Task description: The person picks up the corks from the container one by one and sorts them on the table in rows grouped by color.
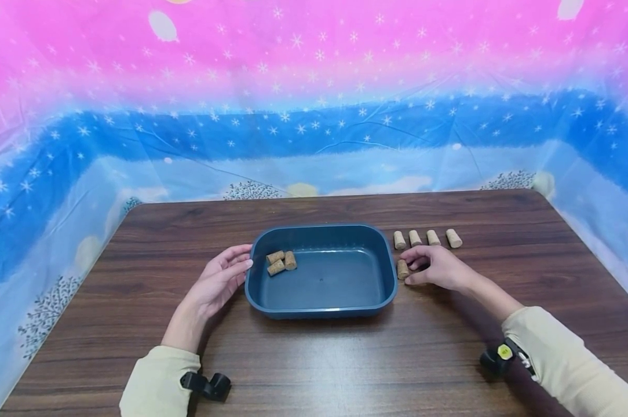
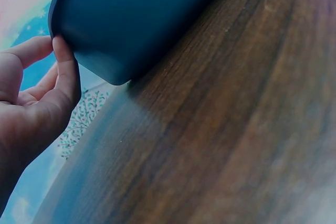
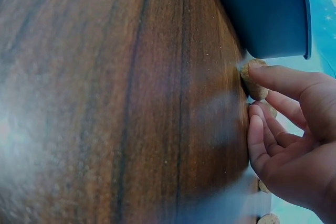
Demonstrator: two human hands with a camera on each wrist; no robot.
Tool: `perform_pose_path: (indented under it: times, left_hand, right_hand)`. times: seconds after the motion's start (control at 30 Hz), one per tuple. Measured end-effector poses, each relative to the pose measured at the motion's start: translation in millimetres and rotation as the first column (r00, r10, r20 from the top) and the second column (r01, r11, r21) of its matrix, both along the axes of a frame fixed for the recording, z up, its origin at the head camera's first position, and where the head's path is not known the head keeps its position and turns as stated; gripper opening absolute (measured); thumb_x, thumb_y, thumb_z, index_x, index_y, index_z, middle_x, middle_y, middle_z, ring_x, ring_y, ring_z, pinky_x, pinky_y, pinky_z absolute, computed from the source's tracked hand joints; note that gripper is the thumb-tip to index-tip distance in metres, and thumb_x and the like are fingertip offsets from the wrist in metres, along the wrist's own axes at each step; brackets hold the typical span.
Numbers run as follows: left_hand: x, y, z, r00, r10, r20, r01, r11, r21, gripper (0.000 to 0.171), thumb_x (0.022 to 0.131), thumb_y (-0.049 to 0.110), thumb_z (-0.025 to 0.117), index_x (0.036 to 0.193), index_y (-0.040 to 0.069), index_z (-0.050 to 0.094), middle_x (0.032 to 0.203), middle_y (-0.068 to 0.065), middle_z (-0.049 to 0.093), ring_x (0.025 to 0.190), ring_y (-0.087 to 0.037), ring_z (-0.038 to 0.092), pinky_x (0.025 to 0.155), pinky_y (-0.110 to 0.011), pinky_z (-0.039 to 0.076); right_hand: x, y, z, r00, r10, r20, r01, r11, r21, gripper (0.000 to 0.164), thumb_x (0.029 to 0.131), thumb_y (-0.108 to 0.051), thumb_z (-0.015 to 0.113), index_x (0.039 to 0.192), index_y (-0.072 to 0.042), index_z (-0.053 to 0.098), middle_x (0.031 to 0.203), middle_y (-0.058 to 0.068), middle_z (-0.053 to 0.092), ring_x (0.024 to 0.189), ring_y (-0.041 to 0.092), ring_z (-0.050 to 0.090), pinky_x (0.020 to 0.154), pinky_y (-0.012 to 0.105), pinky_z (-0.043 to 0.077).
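A dark blue rectangular plastic basin [image 1: 321,313] stands on the table. My left hand [image 1: 222,281] holds its left end, with the thumb and a finger at the rim, as the left wrist view also shows. Inside the basin, toward its left, lie three cork stoppers [image 1: 276,267]. Just outside the right end, my right hand [image 1: 439,267] pinches another cork stopper [image 1: 402,269] between thumb and forefinger. That cork [image 3: 256,80] is upright and close beside the basin wall in the right wrist view. Its other fingers are bent beneath the forefinger there.
Several cork stoppers [image 1: 433,238] stand in a row behind the right hand, right of the basin. The dark wood-grain table [image 1: 314,370] extends to a pink and blue snowflake-patterned cloth [image 1: 314,116] around its back and sides. Both wrists wear black camera mounts [image 1: 207,386].
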State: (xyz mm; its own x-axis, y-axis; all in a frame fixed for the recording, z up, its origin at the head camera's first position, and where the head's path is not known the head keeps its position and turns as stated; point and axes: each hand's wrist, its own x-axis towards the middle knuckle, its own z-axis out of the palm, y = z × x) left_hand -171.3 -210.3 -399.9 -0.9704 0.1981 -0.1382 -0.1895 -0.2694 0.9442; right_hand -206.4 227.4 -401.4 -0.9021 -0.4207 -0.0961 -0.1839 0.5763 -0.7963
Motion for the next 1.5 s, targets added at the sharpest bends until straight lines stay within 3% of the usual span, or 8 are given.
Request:
perform_pose_path:
  times: [0.3, 0.67, 0.9, 1.27, 1.5]
  left_hand:
    - [0.2, -0.7, 0.1, 1.0, -0.006, -0.014, 0.006, 1.0, 0.008, 0.027, 0.097, -0.002, 0.054, 0.123, 0.004, 0.05, 0.103, -0.005, 0.06, 0.089, -0.01, 0.061, 0.079, -0.021, 0.052]
    - [0.5, 0.2, 0.6, 1.0, 0.002, -0.003, -0.002, 1.0, -0.003, 0.03, 0.096, -0.003, 0.053, 0.126, 0.001, 0.047, 0.104, -0.006, 0.06, 0.09, -0.011, 0.061, 0.08, -0.021, 0.052]
    - [0.8, 0.4, 0.9, 1.0, 0.003, -0.006, -0.003, 1.0, -0.005, 0.029, 0.096, -0.003, 0.053, 0.125, 0.001, 0.047, 0.105, -0.006, 0.059, 0.09, -0.012, 0.061, 0.08, -0.021, 0.052]
    - [0.3, 0.0, -0.7, 1.0, 0.007, -0.009, -0.008, 1.0, -0.012, 0.029, 0.097, -0.003, 0.053, 0.125, 0.002, 0.048, 0.105, -0.006, 0.059, 0.09, -0.012, 0.061, 0.081, -0.022, 0.052]
    - [0.8, 0.5, -0.2, 1.0, 0.009, -0.005, -0.009, 1.0, -0.008, 0.029, 0.097, -0.002, 0.053, 0.124, 0.002, 0.048, 0.104, -0.006, 0.059, 0.09, -0.011, 0.061, 0.08, -0.021, 0.052]
  right_hand:
    - [2.5, 5.1, 2.2, 1.0, 0.013, 0.012, -0.013, 0.999, -0.03, 0.051, 0.078, -0.009, 0.079, 0.122, 0.006, 0.059, 0.112, 0.016, 0.062, 0.1, 0.027, 0.059, 0.079, 0.029, 0.051]
    - [9.9, -1.0, 21.8, 0.996, -0.073, -0.052, 0.074, 0.997, 0.009, 0.041, 0.091, -0.017, 0.067, 0.125, 0.005, 0.057, 0.116, 0.019, 0.062, 0.103, 0.029, 0.059, 0.083, 0.037, 0.051]
    - [14.2, -16.1, 38.8, 0.989, -0.078, -0.126, 0.078, 0.997, -0.005, 0.039, 0.094, -0.017, 0.064, 0.126, 0.004, 0.058, 0.118, 0.02, 0.062, 0.104, 0.028, 0.06, 0.083, 0.037, 0.052]
    - [11.2, -52.4, 59.0, 0.994, -0.05, -0.101, 0.045, 0.998, -0.048, 0.036, 0.095, -0.015, 0.06, 0.128, -0.002, 0.058, 0.119, 0.014, 0.062, 0.102, 0.026, 0.058, 0.073, 0.035, 0.052]
    - [5.8, -79.8, 62.3, 0.996, 0.005, -0.093, -0.012, 0.997, -0.072, 0.036, 0.096, -0.013, 0.06, 0.129, -0.001, 0.057, 0.122, 0.018, 0.061, 0.108, 0.028, 0.058, 0.086, 0.041, 0.051]
